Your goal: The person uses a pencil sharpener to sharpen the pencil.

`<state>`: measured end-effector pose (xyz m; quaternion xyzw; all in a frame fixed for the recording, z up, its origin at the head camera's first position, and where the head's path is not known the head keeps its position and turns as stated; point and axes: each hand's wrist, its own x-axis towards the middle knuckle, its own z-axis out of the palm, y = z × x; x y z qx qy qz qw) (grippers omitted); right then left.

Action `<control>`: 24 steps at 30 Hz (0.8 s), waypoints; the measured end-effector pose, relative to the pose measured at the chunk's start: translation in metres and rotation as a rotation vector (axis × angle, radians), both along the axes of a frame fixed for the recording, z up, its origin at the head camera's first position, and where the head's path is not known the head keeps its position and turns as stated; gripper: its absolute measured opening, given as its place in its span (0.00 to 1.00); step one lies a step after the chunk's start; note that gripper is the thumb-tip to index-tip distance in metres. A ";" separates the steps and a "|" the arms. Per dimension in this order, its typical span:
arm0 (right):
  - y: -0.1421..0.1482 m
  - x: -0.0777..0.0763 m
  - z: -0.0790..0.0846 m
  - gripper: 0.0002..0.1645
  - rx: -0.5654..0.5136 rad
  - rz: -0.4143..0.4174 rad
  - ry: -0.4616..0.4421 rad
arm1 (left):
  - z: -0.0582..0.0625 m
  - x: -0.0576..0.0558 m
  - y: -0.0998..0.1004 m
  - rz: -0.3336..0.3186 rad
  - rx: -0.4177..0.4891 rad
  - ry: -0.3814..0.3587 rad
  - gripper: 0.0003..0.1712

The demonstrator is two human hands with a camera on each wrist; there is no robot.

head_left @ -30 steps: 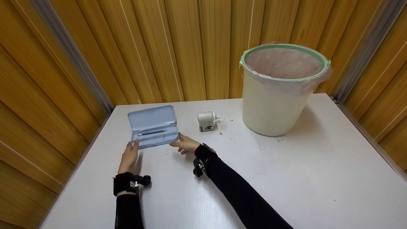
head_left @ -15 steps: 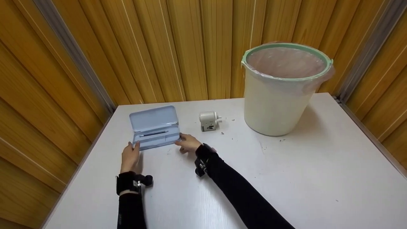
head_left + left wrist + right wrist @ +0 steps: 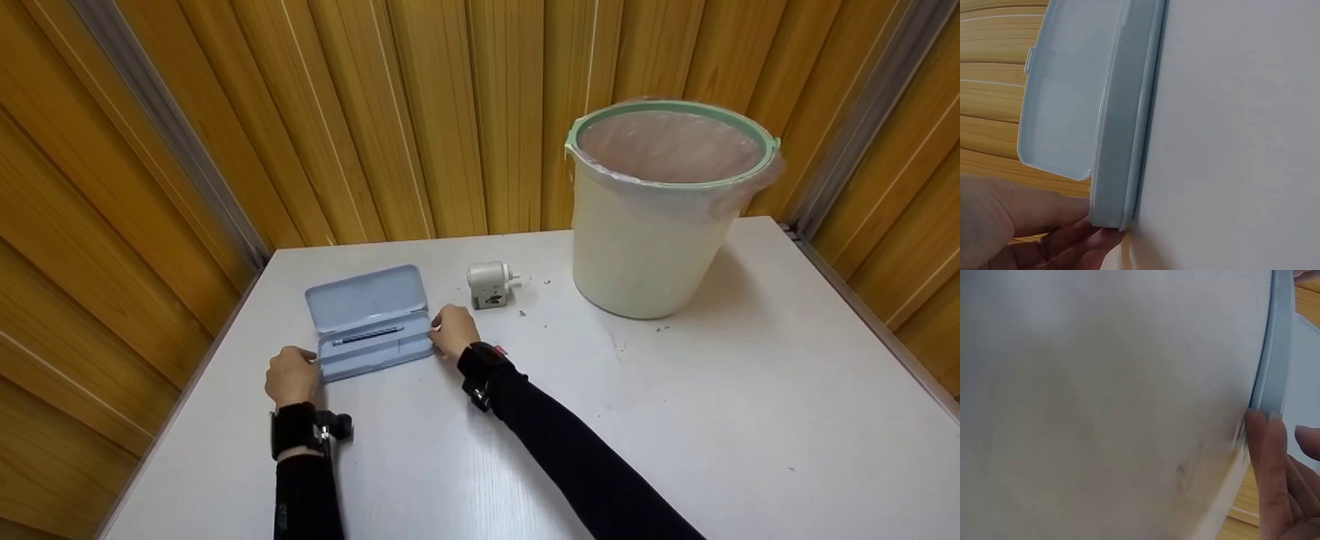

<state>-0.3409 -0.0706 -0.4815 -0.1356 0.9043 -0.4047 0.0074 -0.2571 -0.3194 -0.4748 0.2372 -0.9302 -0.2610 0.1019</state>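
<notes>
An open light-blue pencil case lies on the table in the head view, its lid tipped back on the far side. Inside it, a dark slim pencil lies in the rear compartment. My left hand holds the case's left end; in the left wrist view the thumb meets the corner and the other fingers curl behind it. At the right end, my right hand grips the case, fingertips against its end in the right wrist view.
A small white crank pencil sharpener stands behind my right hand. Further right is a tall cream bucket with a green rim and pink bag liner. Bits of shavings dot the white table; wooden panels enclose it.
The pencil case has slid toward me and slightly right with the pencil inside. Both hands have shifted from its front corners to its two ends. The sharpener and bucket stay put.
</notes>
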 end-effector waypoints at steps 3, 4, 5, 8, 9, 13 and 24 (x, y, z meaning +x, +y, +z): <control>0.002 0.001 0.001 0.09 0.084 -0.003 0.068 | 0.004 0.002 0.002 -0.028 -0.025 -0.001 0.15; 0.003 0.001 0.002 0.08 0.100 -0.003 0.081 | 0.006 0.002 0.002 -0.040 -0.026 -0.009 0.15; 0.004 0.001 0.003 0.07 0.108 -0.005 0.088 | 0.007 0.003 0.002 -0.054 -0.027 -0.018 0.14; 0.006 0.003 0.003 0.05 0.140 -0.011 0.111 | 0.013 0.007 0.003 -0.106 -0.010 -0.066 0.13; 0.007 0.005 0.003 0.04 0.157 -0.012 0.118 | 0.015 0.008 0.003 -0.127 -0.003 -0.085 0.13; 0.012 0.012 0.004 0.03 0.245 -0.014 0.172 | 0.023 0.012 0.004 -0.212 0.020 -0.162 0.14; 0.034 0.044 0.009 0.08 0.348 0.018 0.237 | 0.034 0.014 0.020 -0.328 0.083 -0.301 0.12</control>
